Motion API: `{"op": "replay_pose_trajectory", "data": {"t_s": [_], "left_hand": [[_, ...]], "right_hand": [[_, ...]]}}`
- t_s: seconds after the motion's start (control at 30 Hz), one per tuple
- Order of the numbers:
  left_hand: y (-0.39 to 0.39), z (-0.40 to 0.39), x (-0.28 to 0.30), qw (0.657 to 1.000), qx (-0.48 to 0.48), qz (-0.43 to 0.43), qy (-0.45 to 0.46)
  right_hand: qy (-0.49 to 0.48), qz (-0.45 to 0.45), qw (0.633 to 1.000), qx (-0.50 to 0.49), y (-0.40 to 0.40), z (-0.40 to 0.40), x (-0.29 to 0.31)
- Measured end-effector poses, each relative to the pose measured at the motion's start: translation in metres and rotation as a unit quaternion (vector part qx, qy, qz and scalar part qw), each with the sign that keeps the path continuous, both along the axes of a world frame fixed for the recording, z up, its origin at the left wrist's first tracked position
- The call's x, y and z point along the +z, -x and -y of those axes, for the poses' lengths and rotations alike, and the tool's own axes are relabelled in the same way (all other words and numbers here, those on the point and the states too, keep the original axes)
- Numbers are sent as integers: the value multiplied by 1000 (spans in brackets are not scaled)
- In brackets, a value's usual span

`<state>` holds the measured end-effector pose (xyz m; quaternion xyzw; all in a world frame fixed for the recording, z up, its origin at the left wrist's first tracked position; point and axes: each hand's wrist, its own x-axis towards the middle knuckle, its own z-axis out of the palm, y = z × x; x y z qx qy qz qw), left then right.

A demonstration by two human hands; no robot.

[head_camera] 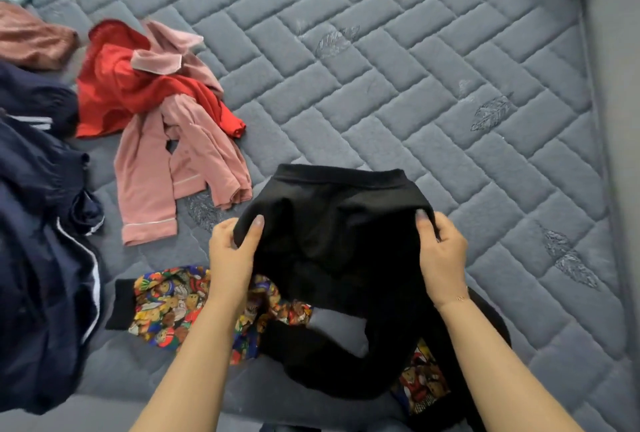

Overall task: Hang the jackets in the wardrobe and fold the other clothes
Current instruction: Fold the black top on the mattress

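- Black garment (332, 224): raised over the near edge of the grey quilted mattress (415, 85), waistband away from the person, legs trailing down onto a cartoon-print garment (166, 307).
- Left hand (230, 255) and right hand (441, 258): each pinches one side of it, thumbs on top.
- Beyond, left: pink top (194, 161), red garment (117, 85), navy jacket (38, 241).

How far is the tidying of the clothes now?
Nothing folded is visible yet. Both hands, left hand and right hand, grip the black garment. The pink pyjama top, red garment, navy jacket and cartoon-print garment lie unfolded on the mattress.
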<state>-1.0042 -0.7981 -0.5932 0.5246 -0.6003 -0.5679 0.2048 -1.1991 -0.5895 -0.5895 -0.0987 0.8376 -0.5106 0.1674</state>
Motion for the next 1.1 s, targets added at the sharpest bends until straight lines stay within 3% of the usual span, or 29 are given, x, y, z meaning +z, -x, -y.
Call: {"op": "replay_pose_trajectory", "data": {"t_s": [0.13,0.2,0.3,0.4,0.47,0.57,0.67,0.93,1.03,1.1], "left_hand": [[9,0,88,995,-52,-62,-56],[18,3,133,994,-51,-89,-32],[38,9,212,991,-58,-119,5],[59,13,301,983,-98,-148,56],[68,16,361,973,-121,-175,88],[76,27,437,956,-140,-204,158],[78,32,495,939,-170,-195,225],[61,25,571,904,-311,-181,230],[54,29,579,907,-394,-106,105],[52,33,578,872,-488,-36,29]], "right_hand": [[151,129,975,-98,10,-17,98],[238,209,943,-100,20,-27,146],[332,242,909,-69,46,-45,227],[346,202,916,25,66,-71,325],[301,168,935,83,74,-92,386],[143,103,972,156,82,-120,462],[-16,-8,982,186,83,-132,515],[175,-204,960,83,105,-120,572],[185,-200,956,111,107,-117,590],[127,-182,961,163,108,-123,598]]}}
